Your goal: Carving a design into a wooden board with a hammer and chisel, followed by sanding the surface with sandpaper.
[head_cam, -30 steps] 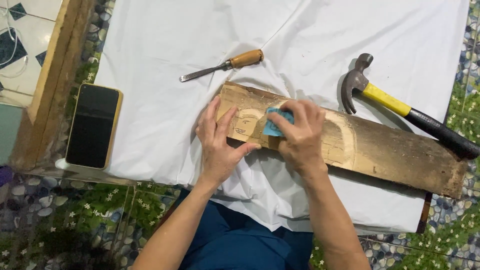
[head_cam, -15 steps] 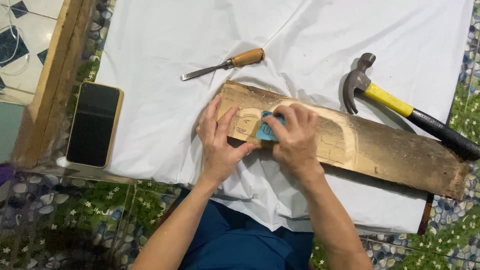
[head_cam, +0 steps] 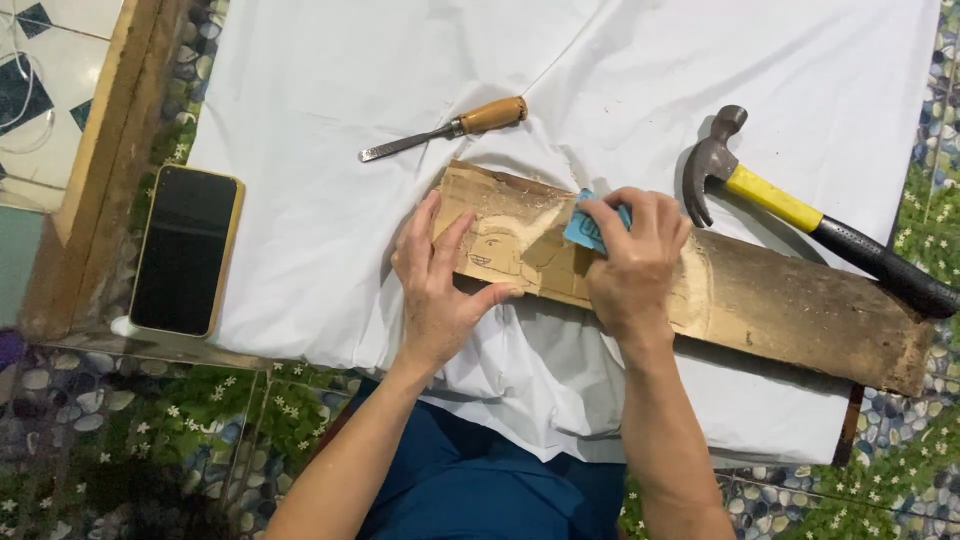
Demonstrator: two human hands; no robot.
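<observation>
One wooden plank lies lengthwise left-to-right, right end angled nearer.

Plank runs across centre-right on the cloth, chisel just above its left end, hammer upper right, phone at far left.

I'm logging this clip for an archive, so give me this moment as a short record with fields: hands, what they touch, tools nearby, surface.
left hand: left hand pressed flat on the near end of the wooden plank, open
right hand: right hand pressing a blue sanding pad onto the plank
plank: lies across the white cloth, a face outline carved by the left hand
tools: chisel beyond the plank; claw hammer at its far side
other: dark phone left of the cloth
</observation>
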